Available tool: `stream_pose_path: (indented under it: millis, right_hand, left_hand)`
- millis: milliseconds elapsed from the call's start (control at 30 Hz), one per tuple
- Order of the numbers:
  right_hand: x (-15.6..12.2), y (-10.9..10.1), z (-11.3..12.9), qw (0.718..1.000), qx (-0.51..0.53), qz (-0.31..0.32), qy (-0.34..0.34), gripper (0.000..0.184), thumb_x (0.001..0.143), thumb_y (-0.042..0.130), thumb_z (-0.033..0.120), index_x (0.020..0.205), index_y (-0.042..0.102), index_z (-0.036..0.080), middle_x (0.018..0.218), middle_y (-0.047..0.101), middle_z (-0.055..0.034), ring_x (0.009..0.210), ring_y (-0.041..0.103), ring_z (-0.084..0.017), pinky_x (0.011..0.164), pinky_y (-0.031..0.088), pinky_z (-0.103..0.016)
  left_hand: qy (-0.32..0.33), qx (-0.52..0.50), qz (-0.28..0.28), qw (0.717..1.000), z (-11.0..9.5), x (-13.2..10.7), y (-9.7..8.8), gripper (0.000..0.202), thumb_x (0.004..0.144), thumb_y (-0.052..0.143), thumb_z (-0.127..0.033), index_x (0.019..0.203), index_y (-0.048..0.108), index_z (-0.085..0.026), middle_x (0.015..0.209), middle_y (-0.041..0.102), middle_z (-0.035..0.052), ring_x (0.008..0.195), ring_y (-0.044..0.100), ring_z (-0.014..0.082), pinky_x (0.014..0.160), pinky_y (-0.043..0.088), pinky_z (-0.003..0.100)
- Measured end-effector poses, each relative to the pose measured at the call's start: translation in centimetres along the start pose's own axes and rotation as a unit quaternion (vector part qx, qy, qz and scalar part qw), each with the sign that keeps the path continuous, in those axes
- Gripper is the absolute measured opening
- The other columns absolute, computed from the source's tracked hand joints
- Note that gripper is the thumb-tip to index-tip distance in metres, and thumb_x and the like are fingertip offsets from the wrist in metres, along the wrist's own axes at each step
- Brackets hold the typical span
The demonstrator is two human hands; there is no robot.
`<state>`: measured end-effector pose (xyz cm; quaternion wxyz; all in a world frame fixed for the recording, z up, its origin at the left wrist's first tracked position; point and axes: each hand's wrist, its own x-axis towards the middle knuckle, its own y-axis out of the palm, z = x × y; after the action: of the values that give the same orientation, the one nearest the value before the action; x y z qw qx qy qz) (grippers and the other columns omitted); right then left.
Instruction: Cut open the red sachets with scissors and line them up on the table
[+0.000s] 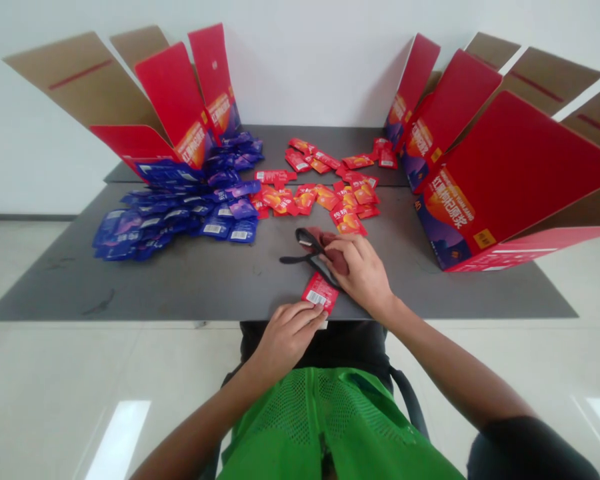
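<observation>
Left hand (285,339): fingers were pressed together against a red sachet (320,292).
Right hand (361,275): fingers were curled over a dark red cloth (334,248).

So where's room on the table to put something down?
Grey tabletop shows in front of the blue sachets, left of the left hand, and beside the right hand, before the red box. The red sachets crowd the middle with them.
</observation>
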<state>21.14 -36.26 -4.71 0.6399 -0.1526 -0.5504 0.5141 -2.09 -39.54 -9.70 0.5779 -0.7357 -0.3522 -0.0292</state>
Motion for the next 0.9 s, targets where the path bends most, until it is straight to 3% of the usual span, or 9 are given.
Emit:
stream_pose_path:
  millis: [100,167,267,400,467,600,733,800,900]
  right_hand:
    - [-2.0,0.7,2.4,0.994,0.056,0.06,-0.069,0.018,0.103,0.058,0.024,0.121,0.063,0.024,0.125,0.068,-0.0084,0.115,0.063,-0.022,0.098,0.054,-0.038]
    - [-2.6,1.3,2.5,0.992,0.061,0.076,-0.076,0.017,0.103,0.058,0.023,0.119,0.064,0.025,0.122,0.069,-0.0081,0.112,0.064,-0.022,0.095,0.056,-0.038]
    - [-1.7,1.9,0.4,0.997,0.026,0.057,-0.048,0.016,0.103,0.059,0.027,0.117,0.065,0.025,0.119,0.07,-0.0087,0.107,0.064,-0.024,0.092,0.056,-0.04]
    - [1.0,1.9,-3.3,0.997,-0.037,0.048,-0.048,0.017,0.105,0.055,0.028,0.117,0.066,0.025,0.12,0.069,-0.0088,0.106,0.063,-0.026,0.09,0.055,-0.042]
    - [2.0,1.5,-3.9,0.997,-0.056,0.033,-0.049,0.017,0.106,0.053,0.027,0.116,0.066,0.025,0.12,0.069,-0.0092,0.106,0.064,-0.026,0.09,0.055,-0.043]
    - [1.5,0.6,-1.1,0.999,-0.008,-0.025,-0.03,0.016,0.104,0.058,0.027,0.119,0.064,0.026,0.124,0.067,-0.009,0.113,0.063,-0.025,0.096,0.054,-0.042]
    - [-1.1,0.9,2.8,0.992,0.07,0.062,-0.082,0.019,0.102,0.059,0.022,0.121,0.062,0.026,0.126,0.067,-0.0076,0.114,0.063,-0.022,0.095,0.055,-0.038]
    - [-1.8,1.4,3.0,0.989,0.073,0.092,-0.087,0.018,0.102,0.059,0.02,0.119,0.063,0.025,0.124,0.069,-0.0073,0.112,0.063,-0.023,0.094,0.056,-0.038]
    - [-1.4,2.0,1.4,0.994,0.035,0.08,-0.058,0.017,0.103,0.059,0.023,0.118,0.065,0.025,0.121,0.069,-0.0085,0.108,0.063,-0.024,0.091,0.056,-0.04]
  left_hand:
    - [-0.018,-0.003,0.006,1.0,-0.2,0.1,0.1,0.023,0.109,0.052,-0.02,0.122,0.072,-0.019,0.116,0.076,0.006,0.114,0.064,0.0243,0.096,0.048,0.041]
    - [-0.018,-0.009,-0.002,1.0,-0.2,0.1,0.1,0.023,0.109,0.053,-0.02,0.121,0.072,-0.018,0.116,0.076,0.0059,0.113,0.064,0.0237,0.096,0.048,0.04]
    - [-0.003,-0.022,-0.032,0.999,-0.1,0.2,0.1,0.025,0.11,0.052,-0.018,0.129,0.068,-0.016,0.124,0.074,0.0059,0.119,0.063,0.0219,0.099,0.047,0.038]
    - [0.0,-0.023,-0.055,0.998,-0.1,0.3,0.2,0.024,0.11,0.052,-0.019,0.127,0.069,-0.016,0.122,0.076,0.0043,0.116,0.064,0.021,0.096,0.048,0.037]
    - [-0.004,-0.021,-0.056,0.998,-0.1,0.4,0.2,0.024,0.11,0.052,-0.02,0.126,0.07,-0.017,0.121,0.076,0.0039,0.116,0.064,0.0208,0.095,0.048,0.037]
    - [-0.01,-0.015,-0.048,0.999,-0.3,0.4,0.1,0.025,0.11,0.053,-0.019,0.127,0.07,-0.017,0.123,0.075,0.0042,0.117,0.064,0.0209,0.096,0.048,0.037]
    - [-0.025,-0.01,-0.021,0.999,-0.4,0.4,-0.1,0.02,0.107,0.056,-0.018,0.116,0.075,-0.019,0.111,0.077,0.0049,0.109,0.065,0.0234,0.093,0.048,0.039]
    - [-0.029,-0.012,-0.016,0.999,-0.4,0.4,-0.2,0.021,0.108,0.055,-0.019,0.114,0.075,-0.019,0.109,0.077,0.0048,0.106,0.066,0.0234,0.093,0.049,0.04]
    - [-0.022,-0.02,-0.034,0.999,-0.4,0.5,-0.1,0.025,0.109,0.053,-0.019,0.126,0.07,-0.018,0.119,0.076,0.0046,0.112,0.065,0.0219,0.095,0.049,0.038]
